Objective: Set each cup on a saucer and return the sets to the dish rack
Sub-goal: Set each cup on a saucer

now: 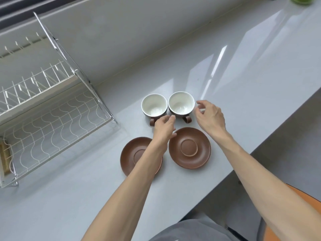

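Two hands reach for two cups on a grey counter.

The left hand [164, 126], fingers loosely extended and holding nothing, hovers at the left cup [154, 105] near its handle; the right hand [211, 117], spread and empty, sits at 3 o'clock of the right cup [181, 103]. Left saucer [129, 156] and right saucer [189, 147] lie bare at 6 o'clock; the dish rack [52, 108] stands at 9 o'clock.
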Demonstrator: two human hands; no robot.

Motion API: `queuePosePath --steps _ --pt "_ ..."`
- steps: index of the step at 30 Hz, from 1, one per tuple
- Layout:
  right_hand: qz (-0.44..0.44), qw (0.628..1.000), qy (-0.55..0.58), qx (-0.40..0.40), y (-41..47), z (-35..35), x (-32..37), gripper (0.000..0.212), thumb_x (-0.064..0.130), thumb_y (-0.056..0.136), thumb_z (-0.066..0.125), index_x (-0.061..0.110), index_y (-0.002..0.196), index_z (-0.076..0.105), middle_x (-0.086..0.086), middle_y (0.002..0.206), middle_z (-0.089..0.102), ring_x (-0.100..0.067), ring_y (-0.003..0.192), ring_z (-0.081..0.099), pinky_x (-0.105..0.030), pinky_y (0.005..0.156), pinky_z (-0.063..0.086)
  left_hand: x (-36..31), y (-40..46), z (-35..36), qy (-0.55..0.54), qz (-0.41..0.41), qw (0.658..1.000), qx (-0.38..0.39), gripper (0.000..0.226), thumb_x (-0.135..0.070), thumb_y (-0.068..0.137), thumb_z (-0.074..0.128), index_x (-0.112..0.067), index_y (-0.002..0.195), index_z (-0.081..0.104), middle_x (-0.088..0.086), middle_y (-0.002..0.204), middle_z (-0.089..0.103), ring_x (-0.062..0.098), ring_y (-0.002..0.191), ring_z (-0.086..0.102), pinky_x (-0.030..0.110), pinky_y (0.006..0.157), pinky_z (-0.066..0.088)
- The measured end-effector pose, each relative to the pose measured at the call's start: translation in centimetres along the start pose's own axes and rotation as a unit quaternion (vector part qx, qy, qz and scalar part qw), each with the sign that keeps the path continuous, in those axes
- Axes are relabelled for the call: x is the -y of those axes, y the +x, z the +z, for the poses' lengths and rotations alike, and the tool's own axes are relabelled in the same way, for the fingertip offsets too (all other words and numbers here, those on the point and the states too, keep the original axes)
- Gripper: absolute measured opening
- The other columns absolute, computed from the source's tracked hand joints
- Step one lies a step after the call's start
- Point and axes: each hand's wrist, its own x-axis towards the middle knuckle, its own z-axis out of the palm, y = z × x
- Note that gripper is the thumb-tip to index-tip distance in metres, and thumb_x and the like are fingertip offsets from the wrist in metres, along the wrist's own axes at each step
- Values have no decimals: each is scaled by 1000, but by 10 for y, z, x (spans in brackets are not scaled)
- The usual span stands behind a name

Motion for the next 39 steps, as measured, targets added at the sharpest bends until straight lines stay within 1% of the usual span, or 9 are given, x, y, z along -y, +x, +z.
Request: queuePosePath --steps 5,14,20,24,27,31,33,35,39 --pt "6 999 -19 30 36 -1 3 45 35 98 47 17 139 53 -4 135 62 -28 125 56 -39 101 42 -4 27 23 -28 -20 999 -34 46 -29 101 56 -10 143 51 4 137 56 29 123 60 39 92 59" --pt "26 996 -28 84 67 18 0 48 34 99 45 16 143 49 -6 139 60 -33 130 52 -40 103 41 2 56 36 -47 -52 995 -65 45 -24 100 54 -12 144 50 0 136 57 27 119 63 36 84 61" --pt "31 998 2 63 73 27 -8 41 19 87 42 14 117 70 -14 101 75 -43 90 69 -45 86 57 6 63 38 -71 -37 993 -82 36 -15 99 52 -8 134 57 7 135 59 28 111 68 30 67 65" --pt "28 998 -14 47 76 30 -10 33 12 80 40 5 89 71 -20 74 71 -43 72 68 -44 75 58 8 67 40 -71 -26 994 -83 34 -13 99 50 -7 131 59 9 134 60 16 81 73 31 69 65" --pt "10 999 -15 37 72 30 -10 34 12 78 39 5 85 71 -20 70 70 -43 71 67 -47 72 59 6 66 41 -73 -26 994 -77 33 -11 99 48 -7 130 59 7 133 60 12 70 70 30 72 65" --pt "3 1000 -5 16 67 26 -14 37 16 73 36 3 83 70 -19 67 69 -43 70 68 -48 70 59 3 59 42 -68 -14 995 -69 40 -11 99 49 -10 138 55 4 123 58 29 103 71 21 60 62" --pt "0 1000 -1 6 63 21 -14 36 17 73 36 2 80 68 -18 65 69 -42 69 69 -48 69 59 3 56 42 -50 -8 997 -59 43 -12 98 49 -11 141 54 5 125 60 27 97 73 23 64 63" --pt "-3 1000 5 -4 57 15 -14 36 17 73 36 -1 80 67 -17 63 69 -43 68 68 -47 68 58 3 52 42 -39 2 998 -48 45 -13 98 49 -10 143 53 9 125 63 18 83 74 32 76 65" --pt "-7 1000 17 -15 38 6 -13 31 11 76 39 -4 80 66 -11 58 71 -39 65 70 -45 68 58 2 38 41 -32 23 998 -42 45 -10 98 49 -9 143 51 -1 100 64 15 77 71 37 84 63"
